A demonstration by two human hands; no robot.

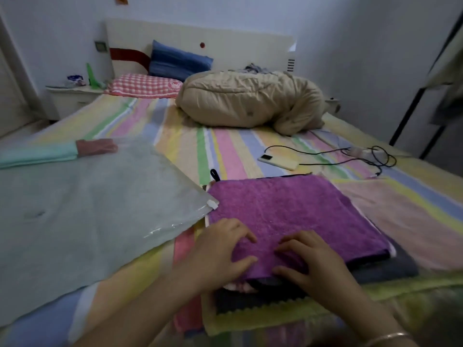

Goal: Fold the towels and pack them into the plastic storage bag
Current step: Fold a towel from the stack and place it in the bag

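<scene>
Two hands on the purple towel

Both hands, left hand [220,249] and right hand [310,261], pinch the near edge of the purple towel [288,211], topping a towel stack at lower centre. Left of it on the bed [225,146] lies the flat plastic storage bag [87,201].

A dim bedroom is shown, enclosed by pale bluish walls [350,33], with most of the view filled by a bed covered in a pastel striped sheet [225,151]. At twelve o'clock a white headboard [200,43] with a red curved band is set against the wall, and below it a blue pillow [179,61], a red checked pillow [145,85] and a bundled beige quilt [250,101] are laid. A white nightstand [72,98] is placed at ten o'clock, and a dark-framed stand [426,96] is seen at three o'clock.
</scene>
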